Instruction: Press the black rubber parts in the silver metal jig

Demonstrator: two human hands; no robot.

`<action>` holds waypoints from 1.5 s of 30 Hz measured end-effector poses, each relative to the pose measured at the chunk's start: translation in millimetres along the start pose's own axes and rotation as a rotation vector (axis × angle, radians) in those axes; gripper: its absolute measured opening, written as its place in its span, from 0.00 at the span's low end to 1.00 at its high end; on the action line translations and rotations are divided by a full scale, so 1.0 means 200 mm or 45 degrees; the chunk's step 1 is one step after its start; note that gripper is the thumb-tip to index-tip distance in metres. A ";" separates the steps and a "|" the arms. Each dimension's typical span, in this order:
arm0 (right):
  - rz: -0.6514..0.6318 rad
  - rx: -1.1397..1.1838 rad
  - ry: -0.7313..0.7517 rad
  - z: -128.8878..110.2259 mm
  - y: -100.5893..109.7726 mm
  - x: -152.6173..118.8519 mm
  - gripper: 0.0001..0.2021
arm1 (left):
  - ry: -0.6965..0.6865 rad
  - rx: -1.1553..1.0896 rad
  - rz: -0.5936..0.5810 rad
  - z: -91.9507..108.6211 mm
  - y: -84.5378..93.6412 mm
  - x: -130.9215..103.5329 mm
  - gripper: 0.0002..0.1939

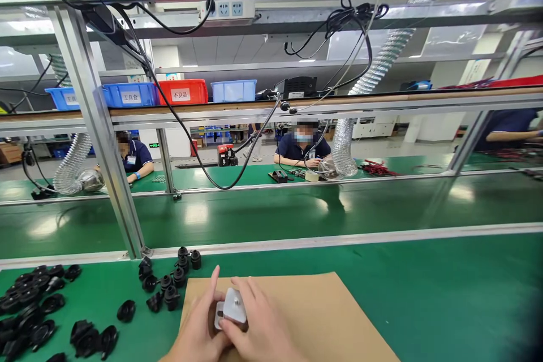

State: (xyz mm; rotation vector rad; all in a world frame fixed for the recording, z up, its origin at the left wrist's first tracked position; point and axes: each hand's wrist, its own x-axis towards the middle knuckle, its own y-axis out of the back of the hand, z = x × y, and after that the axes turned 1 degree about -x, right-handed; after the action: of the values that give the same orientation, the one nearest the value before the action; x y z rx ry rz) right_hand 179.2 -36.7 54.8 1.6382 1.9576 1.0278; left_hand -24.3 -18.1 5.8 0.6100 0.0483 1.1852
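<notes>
A small light-grey part point(235, 306), rounded and block-like with a little pin on its face, is held between both hands above a brown cardboard sheet point(314, 311). My left hand point(201, 322) grips its left side, with the index finger pointing up. From the right, my right hand point(265, 325) closes on it with thumb and fingers. A paler edge with a dark slot shows at the part's left; whether this is a separate piece I cannot tell. The fingers hide much of the part.
Black plastic parts point(31, 308) lie in a pile at the left, and black cylindrical pieces point(172, 297) stand nearer the cardboard. A metal upright point(99, 141) rises behind them. Beyond the green conveyor point(254, 212), co-workers point(302, 144) sit at a bench. A black cable point(186, 130) hangs overhead.
</notes>
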 end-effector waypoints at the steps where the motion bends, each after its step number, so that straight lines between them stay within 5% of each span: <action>1: -0.017 -0.006 0.014 0.00 0.00 0.00 0.34 | 0.018 -0.049 -0.010 0.00 0.00 0.00 0.58; 5: -0.181 0.229 0.178 0.08 0.10 0.01 0.47 | 0.045 -0.419 -0.214 0.02 0.06 0.02 0.61; 9: -0.287 0.577 0.292 0.14 0.17 0.01 0.45 | 0.057 -0.524 -0.381 0.04 0.11 0.04 0.58; 12: -0.289 0.531 0.345 0.11 0.16 -0.01 0.42 | 0.070 -0.530 -0.348 0.04 0.09 0.03 0.59; 18: 0.040 0.126 0.143 0.03 -0.02 -0.03 0.29 | 0.100 -0.328 -0.059 0.03 0.01 0.01 0.58; 21: 0.116 0.051 0.107 0.03 -0.05 -0.02 0.27 | 0.064 -0.286 -0.099 0.02 0.04 0.03 0.55; 25: -0.137 0.206 0.297 0.07 0.10 0.00 0.39 | 0.016 -0.370 -0.244 0.00 0.10 0.04 0.54; 28: -0.248 0.314 0.315 0.11 0.20 0.02 0.37 | 0.008 -0.430 -0.313 -0.01 0.11 0.03 0.55; 32: -0.292 0.488 0.314 0.12 0.19 0.04 0.38 | -0.001 -0.374 -0.361 -0.01 0.10 0.03 0.71; 36: -0.425 0.641 0.517 0.09 0.16 0.06 0.36 | 0.070 -0.312 -0.354 0.00 0.12 0.03 0.73; 41: -0.268 0.371 0.503 0.05 0.14 0.05 0.33 | 0.133 -0.299 -0.338 0.03 0.10 0.04 0.73; 45: -0.026 0.183 0.393 -0.01 0.07 0.04 0.27 | 0.147 -0.168 -0.055 0.03 0.05 0.05 0.69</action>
State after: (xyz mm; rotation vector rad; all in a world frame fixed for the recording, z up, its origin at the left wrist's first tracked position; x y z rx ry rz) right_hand 185.0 -29.0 66.6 1.6064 2.2893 1.2179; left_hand -27.1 -9.5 19.2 0.4222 0.0805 1.1708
